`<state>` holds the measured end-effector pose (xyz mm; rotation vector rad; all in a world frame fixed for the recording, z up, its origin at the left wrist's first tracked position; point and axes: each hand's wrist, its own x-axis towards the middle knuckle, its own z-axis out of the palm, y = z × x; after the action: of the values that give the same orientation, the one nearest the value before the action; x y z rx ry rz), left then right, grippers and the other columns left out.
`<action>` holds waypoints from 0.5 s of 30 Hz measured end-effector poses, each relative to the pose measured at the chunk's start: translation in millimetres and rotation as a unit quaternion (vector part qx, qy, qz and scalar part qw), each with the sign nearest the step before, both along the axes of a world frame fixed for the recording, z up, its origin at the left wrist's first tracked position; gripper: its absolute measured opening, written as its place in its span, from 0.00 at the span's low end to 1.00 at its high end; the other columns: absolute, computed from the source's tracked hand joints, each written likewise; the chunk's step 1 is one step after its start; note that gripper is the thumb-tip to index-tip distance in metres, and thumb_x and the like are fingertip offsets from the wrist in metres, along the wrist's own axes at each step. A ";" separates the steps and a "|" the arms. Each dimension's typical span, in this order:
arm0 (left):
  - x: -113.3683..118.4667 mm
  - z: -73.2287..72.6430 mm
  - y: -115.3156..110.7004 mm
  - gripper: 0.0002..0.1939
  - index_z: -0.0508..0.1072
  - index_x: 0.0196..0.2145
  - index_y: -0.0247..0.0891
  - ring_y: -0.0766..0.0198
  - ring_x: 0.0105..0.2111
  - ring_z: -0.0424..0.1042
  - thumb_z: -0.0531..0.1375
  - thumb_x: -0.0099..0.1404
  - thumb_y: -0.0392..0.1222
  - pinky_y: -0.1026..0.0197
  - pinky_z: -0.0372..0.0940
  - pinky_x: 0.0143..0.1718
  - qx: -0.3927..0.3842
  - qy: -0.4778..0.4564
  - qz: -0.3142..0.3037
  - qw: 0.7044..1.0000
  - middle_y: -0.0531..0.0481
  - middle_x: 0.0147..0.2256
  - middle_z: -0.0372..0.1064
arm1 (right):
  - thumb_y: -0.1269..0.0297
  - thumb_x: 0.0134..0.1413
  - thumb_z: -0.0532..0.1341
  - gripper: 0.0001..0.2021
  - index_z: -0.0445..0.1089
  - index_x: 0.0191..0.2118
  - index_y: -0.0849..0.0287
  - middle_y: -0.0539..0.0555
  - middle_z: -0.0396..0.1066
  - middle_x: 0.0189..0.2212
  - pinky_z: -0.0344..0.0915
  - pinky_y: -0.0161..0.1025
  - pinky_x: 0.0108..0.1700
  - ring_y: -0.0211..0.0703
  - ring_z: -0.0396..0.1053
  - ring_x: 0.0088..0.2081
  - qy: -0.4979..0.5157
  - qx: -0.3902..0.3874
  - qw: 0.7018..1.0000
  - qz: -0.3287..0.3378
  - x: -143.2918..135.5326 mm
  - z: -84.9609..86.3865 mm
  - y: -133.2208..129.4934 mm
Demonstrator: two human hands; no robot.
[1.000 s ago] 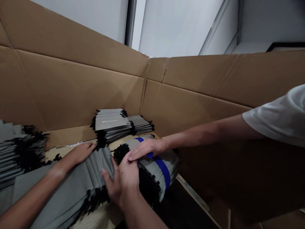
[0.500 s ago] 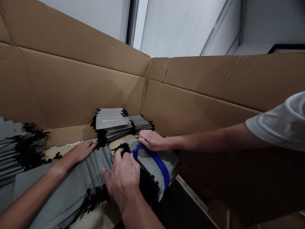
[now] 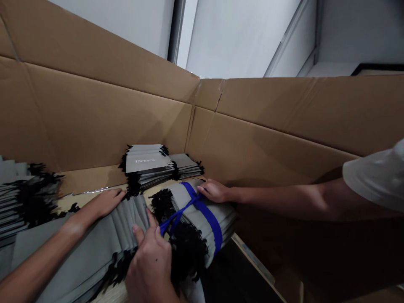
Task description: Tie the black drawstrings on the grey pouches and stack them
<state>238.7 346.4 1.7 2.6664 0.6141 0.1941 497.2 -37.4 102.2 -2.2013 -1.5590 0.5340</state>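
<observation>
My left hand (image 3: pixel 107 203) lies flat with its palm down on the far end of a row of grey folded pieces (image 3: pixel 91 244) with black trim. My right hand (image 3: pixel 150 256) pinches the end of a blue strap (image 3: pixel 208 219) and touches the near side of the same row. The strap runs around a thick grey bundle (image 3: pixel 217 206) with black cords bunched at its left end. Another person's hand (image 3: pixel 214 190) is on top of the bundle, at the strap's crossing.
Tall cardboard walls (image 3: pixel 110 122) stand behind and to the right. A grey stack with INTEX lettering (image 3: pixel 148 162) sits near the corner, beside a smaller stack (image 3: pixel 186 164). More grey pieces (image 3: pixel 11 202) are piled at the left. The other person's white sleeve (image 3: pixel 375 181) enters from the right.
My right hand has moved down and left with the strap end, which is now stretched out from the bundle. The other person's hand has shifted right and slightly down. My left hand has barely moved.
</observation>
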 end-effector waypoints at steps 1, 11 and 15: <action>0.1 -1.0 0.6 0.18 0.83 0.43 0.41 0.50 0.52 0.82 0.55 0.82 0.49 0.49 0.71 0.59 0.005 0.003 0.008 1.000 0.40 0.49 0.84 | 0.48 0.75 0.62 0.18 0.79 0.39 0.54 0.54 0.81 0.41 0.67 0.42 0.54 0.48 0.75 0.51 0.006 -0.006 1.000 -0.001 0.5 -0.2 0.8; 2.0 1.4 0.8 0.19 0.82 0.46 0.37 0.51 0.53 0.81 0.62 0.79 0.57 0.43 0.71 0.61 -0.006 0.015 0.028 0.999 0.43 0.50 0.83 | 0.47 0.71 0.65 0.20 0.78 0.34 0.57 0.53 0.79 0.36 0.69 0.39 0.43 0.46 0.74 0.42 0.158 -0.006 0.986 -0.055 -9.9 6.5 -2.5; 2.9 0.5 1.0 0.19 0.82 0.46 0.36 0.51 0.53 0.82 0.62 0.80 0.56 0.43 0.71 0.62 -0.008 0.002 0.036 0.999 0.44 0.50 0.84 | 0.45 0.67 0.68 0.20 0.79 0.31 0.56 0.53 0.78 0.30 0.66 0.39 0.41 0.46 0.73 0.38 0.254 0.013 0.964 -0.076 -20.6 10.6 0.5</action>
<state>241.7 347.4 2.1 2.6321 0.7113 0.2038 476.6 -36.9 112.8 -1.9343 -1.1104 0.9342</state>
